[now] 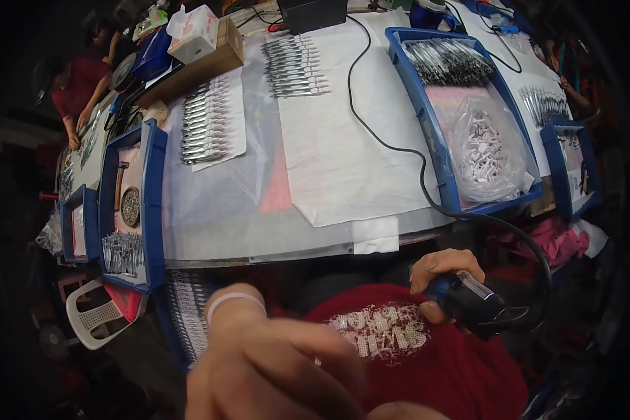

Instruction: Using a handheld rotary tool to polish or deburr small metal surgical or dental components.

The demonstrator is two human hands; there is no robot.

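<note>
My right hand [446,274] is closed round a blue and black corded power tool [472,302], just off the table's front edge. Its black cord [423,168] loops up over the table toward a black box [312,14] at the back. Close to the camera, my left hand [273,360] is large and blurred, with its fingers bent toward the right. What those fingers hold, if anything, is hidden. A pale band [235,297] goes round the left wrist. Behind both hands is my red shirt [434,378] with a sparkling pattern.
Rows of slim silver metal tools [294,66] lie on white cloth [357,175]. At right, a blue tray [434,140] holds more and a plastic bag of small pale pieces [484,150]. Another blue tray [154,203] stands left, near a white chair [94,315]. A co-worker [77,87] sits far left.
</note>
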